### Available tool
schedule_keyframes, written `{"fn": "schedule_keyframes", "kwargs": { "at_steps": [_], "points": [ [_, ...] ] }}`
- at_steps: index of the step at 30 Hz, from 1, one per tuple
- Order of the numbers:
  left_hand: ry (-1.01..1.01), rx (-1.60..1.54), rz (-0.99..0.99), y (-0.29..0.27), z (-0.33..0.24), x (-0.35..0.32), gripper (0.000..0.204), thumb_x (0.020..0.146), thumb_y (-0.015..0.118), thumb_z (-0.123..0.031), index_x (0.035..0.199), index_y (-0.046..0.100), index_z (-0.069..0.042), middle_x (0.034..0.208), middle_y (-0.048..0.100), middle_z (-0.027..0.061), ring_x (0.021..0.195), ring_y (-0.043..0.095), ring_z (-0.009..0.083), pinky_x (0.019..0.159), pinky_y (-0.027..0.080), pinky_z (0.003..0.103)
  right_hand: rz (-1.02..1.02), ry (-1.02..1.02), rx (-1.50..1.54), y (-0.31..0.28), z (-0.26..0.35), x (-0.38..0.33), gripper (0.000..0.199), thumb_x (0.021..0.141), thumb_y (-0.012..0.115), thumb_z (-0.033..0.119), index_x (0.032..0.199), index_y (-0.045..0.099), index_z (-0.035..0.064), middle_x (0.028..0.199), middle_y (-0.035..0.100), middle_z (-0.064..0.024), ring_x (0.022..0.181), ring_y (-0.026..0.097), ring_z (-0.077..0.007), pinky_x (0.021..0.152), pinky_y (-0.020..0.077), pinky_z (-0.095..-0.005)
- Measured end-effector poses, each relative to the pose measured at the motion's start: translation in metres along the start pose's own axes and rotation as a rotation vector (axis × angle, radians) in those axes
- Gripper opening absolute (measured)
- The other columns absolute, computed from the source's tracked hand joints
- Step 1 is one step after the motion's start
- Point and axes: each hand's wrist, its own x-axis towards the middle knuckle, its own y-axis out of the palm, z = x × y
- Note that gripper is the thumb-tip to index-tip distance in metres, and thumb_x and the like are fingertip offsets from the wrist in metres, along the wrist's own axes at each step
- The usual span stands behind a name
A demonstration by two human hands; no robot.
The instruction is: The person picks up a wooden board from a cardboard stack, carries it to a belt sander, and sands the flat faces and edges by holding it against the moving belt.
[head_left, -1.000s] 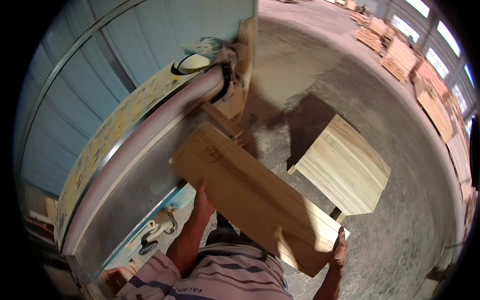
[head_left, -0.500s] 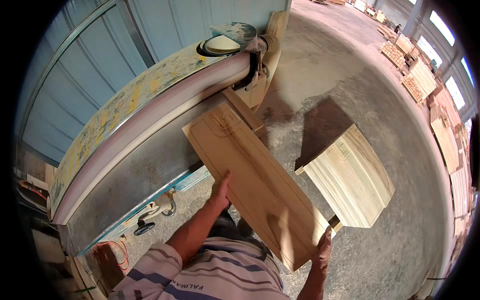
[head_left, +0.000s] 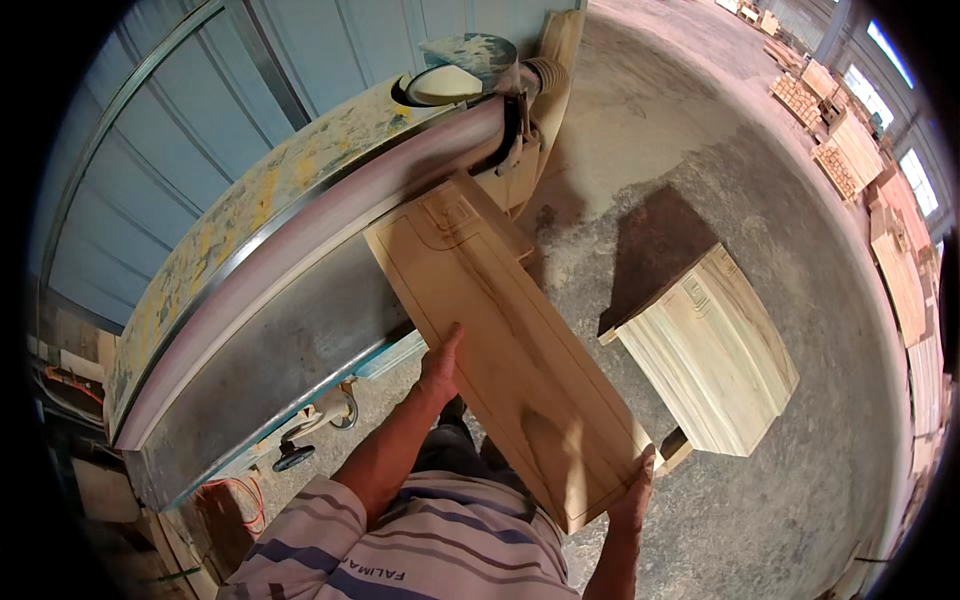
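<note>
A long wooden board (head_left: 510, 340), with a routed line near its edges and a small carved mark at the far end, lies slanted across the middle. My left hand (head_left: 440, 368) grips its left long edge, thumb on top and fingers hidden beneath. Around the near right corner my right hand (head_left: 636, 490) is closed, its thumb lying along the edge. The board's far end is over the metal table of a belt sander (head_left: 290, 340), close to the pinkish sanding belt (head_left: 330, 230). Whether that end touches the belt, I cannot tell.
A stack of pale wooden boards (head_left: 715, 350) stands on the right over the concrete floor (head_left: 790, 270). Handwheels (head_left: 294, 457) stick out below the sander table. A ribbed hose (head_left: 547, 76) and a blue panel wall (head_left: 360, 50) are behind. Timber piles (head_left: 850, 150) line the far right.
The board has shifted slightly forward, its far end nearer the sanding belt. Both hands have moved with it and keep their hold.
</note>
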Motion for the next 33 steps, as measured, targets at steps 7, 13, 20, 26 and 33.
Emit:
{"fn": "schedule_keyframes", "kwargs": {
  "at_steps": [7, 13, 20, 26, 33],
  "points": [
    [-0.013, 0.029, -0.020, -0.008, -0.020, 0.013, 0.056, 0.082, 0.065, -0.038, 0.126, 0.046, -0.009, 0.123, 0.052, 0.0076, 0.112, 0.050, 0.0251, 0.094, 0.042, 0.045, -0.042, 0.068, 0.023, 0.027, -0.003, 0.007, 0.058, 0.094, 0.037, 0.047, 0.134, 0.036, 0.0053, 0.133, 0.041, -0.0143, 0.118, 0.046, -0.0282, 0.098, 0.0406, -0.0419],
    [0.002, 0.061, -0.076, 0.000, -0.030, 0.007, 0.054, 0.083, 0.064, -0.036, 0.126, 0.046, -0.009, 0.122, 0.053, 0.0086, 0.111, 0.051, 0.0252, 0.093, 0.044, 0.043, 0.022, -0.008, -0.016, 0.023, -0.015, 0.015, 0.059, 0.093, 0.035, 0.049, 0.131, 0.039, 0.0040, 0.128, 0.046, -0.0149, 0.114, 0.050, -0.0284, 0.095, 0.0431, -0.0413],
    [0.084, 0.130, 0.069, -0.014, -0.020, 0.017, 0.052, 0.086, 0.060, -0.036, 0.126, 0.045, -0.005, 0.121, 0.053, 0.0101, 0.109, 0.052, 0.0247, 0.091, 0.044, 0.039, -0.019, -0.094, -0.033, -0.004, -0.035, 0.019, 0.056, 0.093, 0.038, 0.046, 0.136, 0.034, 0.0096, 0.132, 0.042, -0.0121, 0.118, 0.045, -0.0265, 0.096, 0.0418, -0.0407],
    [0.059, 0.052, 0.157, -0.018, -0.024, 0.022, 0.060, 0.086, 0.057, -0.041, 0.130, 0.040, -0.003, 0.125, 0.050, 0.0104, 0.111, 0.050, 0.0265, 0.091, 0.044, 0.041, -0.014, -0.026, 0.074, 0.007, -0.027, 0.020, 0.050, 0.094, 0.040, 0.040, 0.127, 0.043, 0.0032, 0.119, 0.052, -0.0134, 0.105, 0.054, -0.0244, 0.088, 0.0476, -0.0387],
    [0.002, 0.061, 0.165, -0.032, -0.024, 0.030, 0.061, 0.086, 0.060, -0.037, 0.131, 0.039, -0.002, 0.129, 0.047, 0.0124, 0.114, 0.049, 0.0285, 0.093, 0.042, 0.043, -0.116, -0.022, 0.024, 0.013, -0.022, 0.016, 0.048, 0.093, 0.045, 0.042, 0.117, 0.053, 0.0018, 0.113, 0.055, -0.0087, 0.104, 0.053, -0.0184, 0.084, 0.0471, -0.0337]
  ]
}}
